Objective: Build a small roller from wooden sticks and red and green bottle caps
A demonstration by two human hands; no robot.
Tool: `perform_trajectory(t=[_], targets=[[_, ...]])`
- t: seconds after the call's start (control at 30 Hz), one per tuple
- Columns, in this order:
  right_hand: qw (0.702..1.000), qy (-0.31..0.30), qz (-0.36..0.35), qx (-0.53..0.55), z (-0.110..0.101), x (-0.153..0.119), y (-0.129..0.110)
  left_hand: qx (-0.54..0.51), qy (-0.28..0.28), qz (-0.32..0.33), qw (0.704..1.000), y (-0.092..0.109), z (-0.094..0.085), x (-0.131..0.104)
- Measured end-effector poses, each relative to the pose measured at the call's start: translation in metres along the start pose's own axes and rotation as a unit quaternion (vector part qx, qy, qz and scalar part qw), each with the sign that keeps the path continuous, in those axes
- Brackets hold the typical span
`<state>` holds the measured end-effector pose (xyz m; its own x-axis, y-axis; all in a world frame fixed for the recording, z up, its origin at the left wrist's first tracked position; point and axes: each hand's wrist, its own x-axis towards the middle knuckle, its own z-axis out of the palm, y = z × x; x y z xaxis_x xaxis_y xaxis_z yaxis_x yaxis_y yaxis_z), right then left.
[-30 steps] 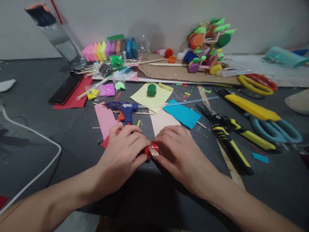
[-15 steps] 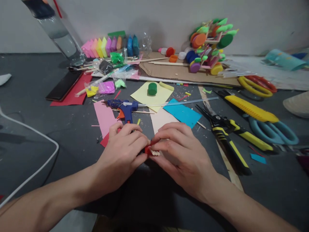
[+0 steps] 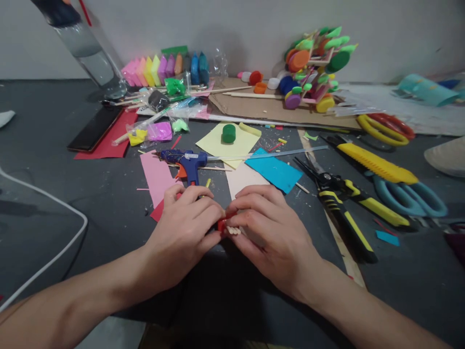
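Between the fingertips of both hands is a small red piece (image 3: pixel 221 224), perhaps paper, wrapped at a bundle of short wooden sticks (image 3: pixel 234 231) whose pale ends show. My left hand (image 3: pixel 189 225) is closed on its left side, thumb below and fingers above. My right hand (image 3: pixel 274 230) pinches it from the right, with fingers bent over the sticks. Most of the piece is hidden by the fingers. Just beyond the hands lies a blue glue gun (image 3: pixel 191 162) with a clear glue stick in it. A green bottle cap (image 3: pixel 229 134) stands on yellow paper (image 3: pixel 210 142).
Pliers (image 3: pixel 345 223), a yellow cutter (image 3: pixel 379 162) and blue-handled scissors (image 3: pixel 410 196) lie at the right. A white cable (image 3: pixel 69 247) runs along the left. At the back are a water bottle (image 3: pixel 92 60), a phone (image 3: pixel 95 130) and small cap-wheeled models (image 3: pixel 312 72).
The hands stay almost in place, still on the red piece and the sticks. The whole view has shifted very slightly.
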<state>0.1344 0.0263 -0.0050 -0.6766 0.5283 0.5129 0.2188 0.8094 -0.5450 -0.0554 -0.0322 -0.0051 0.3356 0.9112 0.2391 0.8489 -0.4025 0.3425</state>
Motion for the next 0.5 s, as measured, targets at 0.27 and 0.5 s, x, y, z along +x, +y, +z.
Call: perform_trajectory(t=[0.27,0.5], targets=[[0.996,0.022,0.066,0.056,-0.023,0.002,-0.001,-0.022,-0.009,-0.030,0.999,0.002,0.000,0.001],[0.992,-0.106,0.059,-0.020,-0.026,0.001,0.011,-0.037,0.005,-0.026,0.999,0.004,-0.002,-0.001]])
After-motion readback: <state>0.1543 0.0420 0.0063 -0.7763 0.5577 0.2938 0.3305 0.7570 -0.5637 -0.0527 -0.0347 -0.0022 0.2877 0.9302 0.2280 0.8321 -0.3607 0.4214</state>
